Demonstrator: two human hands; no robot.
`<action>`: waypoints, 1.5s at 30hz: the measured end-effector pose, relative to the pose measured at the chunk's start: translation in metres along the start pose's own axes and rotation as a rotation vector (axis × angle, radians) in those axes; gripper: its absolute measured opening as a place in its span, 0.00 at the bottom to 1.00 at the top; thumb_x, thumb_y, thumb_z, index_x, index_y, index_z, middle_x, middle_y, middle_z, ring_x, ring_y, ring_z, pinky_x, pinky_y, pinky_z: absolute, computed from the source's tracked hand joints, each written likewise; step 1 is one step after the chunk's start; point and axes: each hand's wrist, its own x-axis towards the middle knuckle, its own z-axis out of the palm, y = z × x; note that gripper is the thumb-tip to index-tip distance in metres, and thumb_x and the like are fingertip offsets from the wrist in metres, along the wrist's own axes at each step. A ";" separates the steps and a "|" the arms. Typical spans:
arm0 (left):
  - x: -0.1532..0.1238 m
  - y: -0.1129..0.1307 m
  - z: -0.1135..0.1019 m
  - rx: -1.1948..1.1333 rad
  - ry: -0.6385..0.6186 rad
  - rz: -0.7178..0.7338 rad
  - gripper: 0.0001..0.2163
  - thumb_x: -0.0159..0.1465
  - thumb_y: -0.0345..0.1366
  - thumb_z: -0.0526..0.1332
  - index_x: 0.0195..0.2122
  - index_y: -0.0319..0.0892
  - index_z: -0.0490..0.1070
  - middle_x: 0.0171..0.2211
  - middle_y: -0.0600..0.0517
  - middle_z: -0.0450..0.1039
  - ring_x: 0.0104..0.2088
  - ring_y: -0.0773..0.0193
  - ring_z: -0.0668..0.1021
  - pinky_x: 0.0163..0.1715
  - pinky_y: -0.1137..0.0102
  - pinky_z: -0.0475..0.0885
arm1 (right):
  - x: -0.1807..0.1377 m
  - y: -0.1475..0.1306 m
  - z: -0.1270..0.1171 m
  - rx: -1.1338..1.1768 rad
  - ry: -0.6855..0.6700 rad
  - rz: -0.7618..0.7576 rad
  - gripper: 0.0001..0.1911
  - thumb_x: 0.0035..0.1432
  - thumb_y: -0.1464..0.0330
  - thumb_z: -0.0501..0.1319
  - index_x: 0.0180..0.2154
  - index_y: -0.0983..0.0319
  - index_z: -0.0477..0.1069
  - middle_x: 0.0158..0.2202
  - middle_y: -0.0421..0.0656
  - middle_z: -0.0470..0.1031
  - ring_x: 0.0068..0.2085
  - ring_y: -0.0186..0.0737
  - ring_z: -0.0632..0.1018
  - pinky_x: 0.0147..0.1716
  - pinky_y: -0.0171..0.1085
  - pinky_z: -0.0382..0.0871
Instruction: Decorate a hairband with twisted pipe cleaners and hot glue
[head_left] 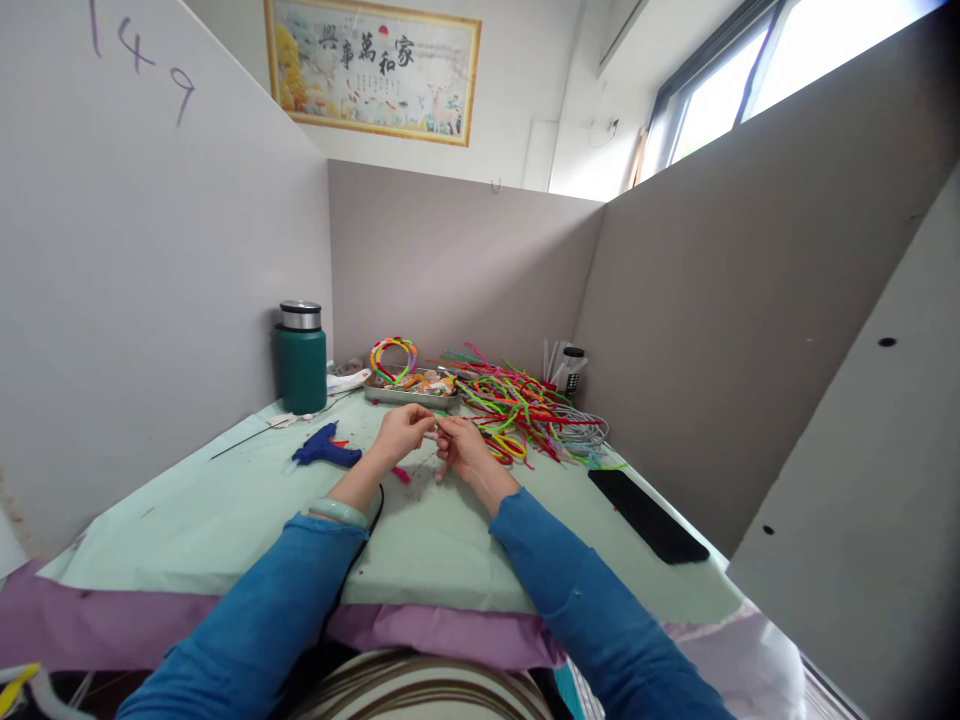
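My left hand and my right hand meet over the middle of the pale green table cover. Both are pinched on a small pink and green pipe-cleaner piece held between them; its exact shape is too small to make out. A blue glue gun lies just left of my left hand, its black cord running under my left wrist. A heap of coloured pipe cleaners lies just beyond my right hand.
A green flask stands at the back left. A metal tray with a pipe-cleaner ring sits at the back. A black phone lies at the right. Grey partition walls close three sides.
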 end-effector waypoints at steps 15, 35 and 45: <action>-0.001 -0.004 0.001 -0.268 -0.010 -0.025 0.13 0.49 0.42 0.64 0.30 0.37 0.69 0.20 0.57 0.65 0.16 0.75 0.63 0.16 0.76 0.60 | -0.008 -0.008 0.008 0.210 -0.147 0.151 0.13 0.51 0.61 0.63 0.28 0.62 0.63 0.20 0.35 0.63 0.19 0.26 0.62 0.16 0.28 0.54; 0.003 -0.007 -0.004 0.314 0.033 0.132 0.07 0.52 0.37 0.59 0.27 0.41 0.75 0.22 0.53 0.73 0.21 0.69 0.69 0.22 0.75 0.61 | 0.002 -0.007 -0.015 -0.029 -0.141 0.215 0.13 0.52 0.60 0.63 0.31 0.63 0.65 0.18 0.33 0.63 0.17 0.27 0.62 0.15 0.29 0.61; -0.001 0.003 -0.001 0.024 0.008 0.006 0.09 0.49 0.39 0.61 0.27 0.39 0.71 0.18 0.57 0.68 0.15 0.73 0.64 0.16 0.75 0.58 | -0.002 -0.008 -0.010 0.247 -0.144 0.229 0.06 0.51 0.71 0.62 0.30 0.64 0.66 0.21 0.34 0.64 0.18 0.24 0.62 0.17 0.26 0.56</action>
